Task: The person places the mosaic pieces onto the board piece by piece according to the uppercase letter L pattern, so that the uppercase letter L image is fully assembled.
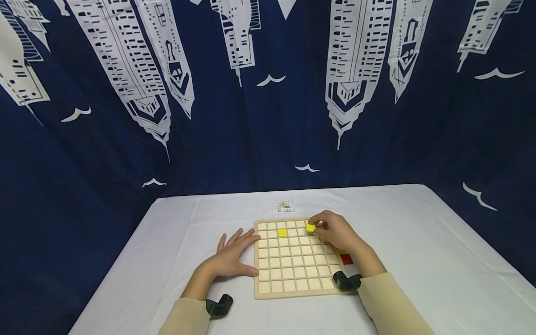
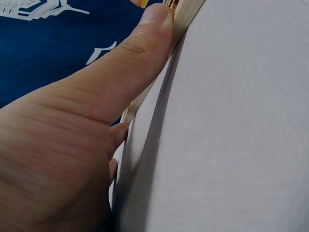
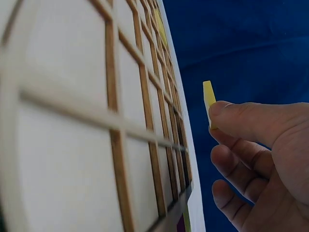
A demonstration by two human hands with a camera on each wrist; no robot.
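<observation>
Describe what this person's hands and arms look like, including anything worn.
The left hand and right hand are bare, without gloves. The left sleeve and right sleeve are plain beige. The left wrist device and right wrist device are black and curved; no cables show.

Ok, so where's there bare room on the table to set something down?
Bare white cloth lies left of the left hand, right of the right sleeve, and on both sides of the small printed card beyond the board. It's crowded around the board's right part, where the right hand holds a yellow tile and a red tile lies by the edge.
</observation>
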